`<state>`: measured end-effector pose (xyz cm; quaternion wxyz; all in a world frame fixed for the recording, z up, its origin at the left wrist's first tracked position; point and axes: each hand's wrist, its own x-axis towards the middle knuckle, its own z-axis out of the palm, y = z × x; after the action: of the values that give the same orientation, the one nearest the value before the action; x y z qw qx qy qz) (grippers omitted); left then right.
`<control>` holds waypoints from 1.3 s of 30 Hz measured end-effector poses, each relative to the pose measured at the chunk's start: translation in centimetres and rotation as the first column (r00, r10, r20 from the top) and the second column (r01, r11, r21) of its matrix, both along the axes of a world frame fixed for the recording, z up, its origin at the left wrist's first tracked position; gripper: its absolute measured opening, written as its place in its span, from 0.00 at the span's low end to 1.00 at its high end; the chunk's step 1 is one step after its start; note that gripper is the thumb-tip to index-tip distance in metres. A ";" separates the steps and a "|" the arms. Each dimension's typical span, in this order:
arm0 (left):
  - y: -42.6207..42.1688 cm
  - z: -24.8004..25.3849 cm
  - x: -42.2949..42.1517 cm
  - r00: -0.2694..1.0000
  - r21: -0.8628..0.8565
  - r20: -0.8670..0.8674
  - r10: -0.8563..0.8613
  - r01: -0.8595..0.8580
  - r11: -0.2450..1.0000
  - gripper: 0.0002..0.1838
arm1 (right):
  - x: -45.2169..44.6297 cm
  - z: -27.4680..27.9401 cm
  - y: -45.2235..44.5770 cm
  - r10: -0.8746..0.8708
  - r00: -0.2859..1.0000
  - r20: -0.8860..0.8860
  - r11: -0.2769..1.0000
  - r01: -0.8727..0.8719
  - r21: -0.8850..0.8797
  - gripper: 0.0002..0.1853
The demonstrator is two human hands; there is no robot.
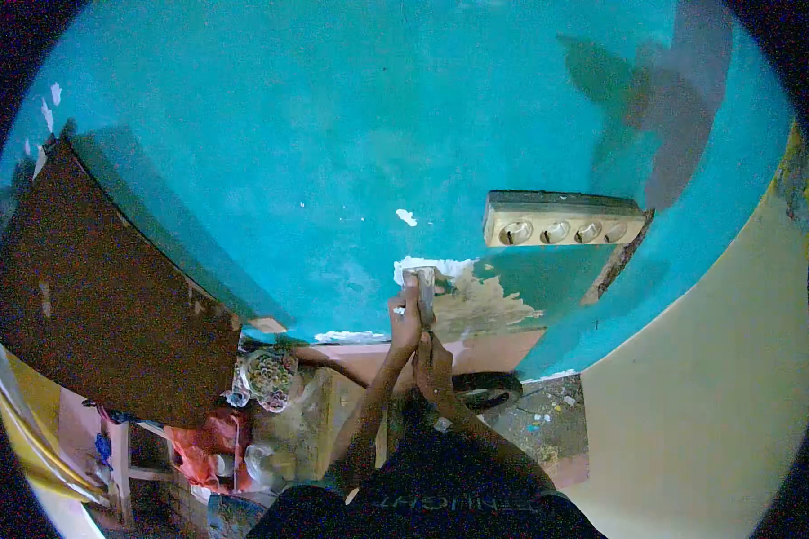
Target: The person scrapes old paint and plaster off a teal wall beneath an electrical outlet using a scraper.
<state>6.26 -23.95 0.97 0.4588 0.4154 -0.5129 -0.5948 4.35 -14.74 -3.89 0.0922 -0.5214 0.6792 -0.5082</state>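
Observation:
My two hands are together at the turquoise wall (306,171), low and near the middle of the view. My left hand (406,322) is closed around the upper part of a flat greyish putty knife (426,296), with a white smear on the hand. Just below it, my right hand (433,366) is closed at the lower end of the same knife; its fingers are partly hidden. The tool's top edge meets a patch of white filler (454,268) on the wall. Right of the knife, paint is gone and bare beige plaster (490,305) shows.
A socket strip (562,225) is fixed on the wall, upper right of my hands. At left stands a large brown board (108,287). Below lie a red plastic bag (211,445), a clear bag of small items (270,377) and a dark round object (490,391). Debris (548,418) litters the floor.

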 end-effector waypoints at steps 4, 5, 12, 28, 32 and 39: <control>2.0 5.9 0.6 0.996 -0.163 -0.081 0.028 -0.041 0.986 0.28 | 0.8 4.8 0.8 -0.157 0.987 -0.019 0.951 0.146 -0.273 0.21; 2.0 5.8 0.7 0.996 -0.163 -0.081 0.032 -0.045 0.986 0.28 | 0.9 5.6 0.9 -0.019 0.943 0.333 0.995 0.052 -0.090 0.25; 2.3 5.7 0.5 0.992 -0.103 -0.101 -0.075 0.064 0.993 0.28 | 0.2 4.8 1.5 -0.035 0.946 0.323 0.999 0.037 0.000 0.22; 0.5 3.5 0.8 0.989 -0.114 -0.134 -0.069 0.054 0.992 0.29 | 0.6 2.6 1.0 -0.022 0.982 0.186 0.990 0.048 -0.133 0.17; 1.8 3.1 0.6 0.992 -0.061 -0.112 -0.050 0.044 0.997 0.31 | 0.6 5.2 2.6 0.033 0.898 0.439 0.999 -0.027 -0.020 0.17; 1.5 7.5 0.9 0.980 -0.106 -0.181 -0.083 0.064 0.992 0.29 | 0.9 5.5 0.6 -0.034 0.976 0.216 0.980 0.076 -0.186 0.16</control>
<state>7.17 -22.46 8.50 0.5021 0.3159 -0.5121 -0.6211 5.27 -14.11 1.65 0.0989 -0.4518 0.6273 -0.6266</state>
